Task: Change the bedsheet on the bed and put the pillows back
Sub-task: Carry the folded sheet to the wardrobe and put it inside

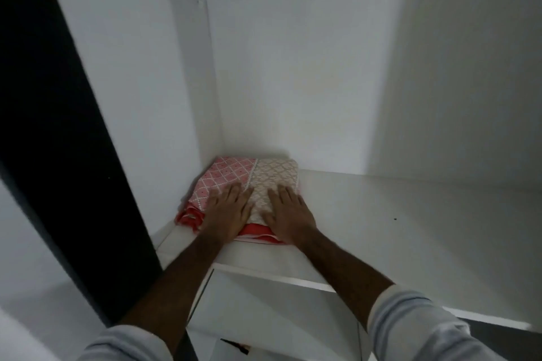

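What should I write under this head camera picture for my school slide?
Both hands, left hand and right hand, rest flat on a folded pink and beige bedsheet in the white shelf corner.

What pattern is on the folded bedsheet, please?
Folded bedsheet: white diamond lattice, pink and beige halves; head view.

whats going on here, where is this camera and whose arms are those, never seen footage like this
There is no machine: the one picture comes from a camera worn on a person's head, looking forward and down, so the arms are that person's own. They face an open white cupboard. On its shelf, in the back left corner, lies a folded sheet, pink and beige patterned with red layers under it. The left hand and right hand lie flat on top of it, fingers straight, side by side. Nothing is gripped or lifted yet. The dark strip at left looks like the cupboard's door or frame edge.
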The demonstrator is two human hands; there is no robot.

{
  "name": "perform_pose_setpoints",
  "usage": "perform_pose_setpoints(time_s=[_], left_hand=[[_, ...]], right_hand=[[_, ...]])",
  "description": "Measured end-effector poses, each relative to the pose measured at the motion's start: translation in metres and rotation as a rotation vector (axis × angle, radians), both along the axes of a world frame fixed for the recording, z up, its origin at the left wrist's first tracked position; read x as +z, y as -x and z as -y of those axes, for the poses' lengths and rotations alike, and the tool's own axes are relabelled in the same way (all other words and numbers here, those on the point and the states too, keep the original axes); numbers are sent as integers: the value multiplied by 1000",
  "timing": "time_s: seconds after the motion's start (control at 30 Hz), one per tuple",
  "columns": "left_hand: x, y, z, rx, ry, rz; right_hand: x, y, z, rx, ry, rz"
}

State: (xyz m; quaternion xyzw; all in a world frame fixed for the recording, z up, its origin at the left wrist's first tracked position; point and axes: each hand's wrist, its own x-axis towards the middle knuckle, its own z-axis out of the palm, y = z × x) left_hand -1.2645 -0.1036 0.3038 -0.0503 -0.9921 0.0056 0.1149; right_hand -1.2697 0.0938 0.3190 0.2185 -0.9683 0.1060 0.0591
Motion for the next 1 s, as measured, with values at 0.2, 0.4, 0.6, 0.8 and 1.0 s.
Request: perform_pose_setpoints(time_s=[0.2,0.4,0.6,0.8,1.0], left_hand=[[12,16,-40,-74,-2,-38],[41,-26,-213,-720,-264,-228],[74,-94,-388,-1158,-746,179],[90,-142,-500,-1163,-1060,489],[92,-144,-525,-1053,-1148,283]], right_hand=[[16,-52,-100,29,43,-104],[59,-147,-232,-114,41,-518],[70,-240,-339,-540,11,-822],[47,-281,-435,-807,-77,-706],[29,-271,-478,-746,-303,-581]])
